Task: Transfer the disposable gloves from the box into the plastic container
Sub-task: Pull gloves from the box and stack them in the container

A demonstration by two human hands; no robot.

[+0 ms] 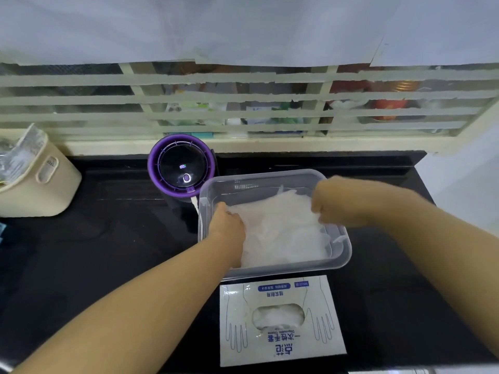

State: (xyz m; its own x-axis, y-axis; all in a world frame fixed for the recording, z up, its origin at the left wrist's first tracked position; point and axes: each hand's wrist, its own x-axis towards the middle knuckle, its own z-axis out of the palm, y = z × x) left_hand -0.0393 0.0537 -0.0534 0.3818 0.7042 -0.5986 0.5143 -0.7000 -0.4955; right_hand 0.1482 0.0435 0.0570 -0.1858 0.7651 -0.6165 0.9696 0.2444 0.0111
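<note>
Right hand (332,203), blurred, curls its fingers onto the gloves (280,236) at the container's (343,256) far right side, gripping them. Left hand (228,225) rests on the pile by the container's left wall; its fingers are hidden, so its grip cannot be told. The gloves lie inside the container. The box (280,344) lies flat just in front of the container.

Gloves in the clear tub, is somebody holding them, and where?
Yes. The left hand grips the glove pile at its left edge, the right hand at its right edge, inside the plastic container.
</note>
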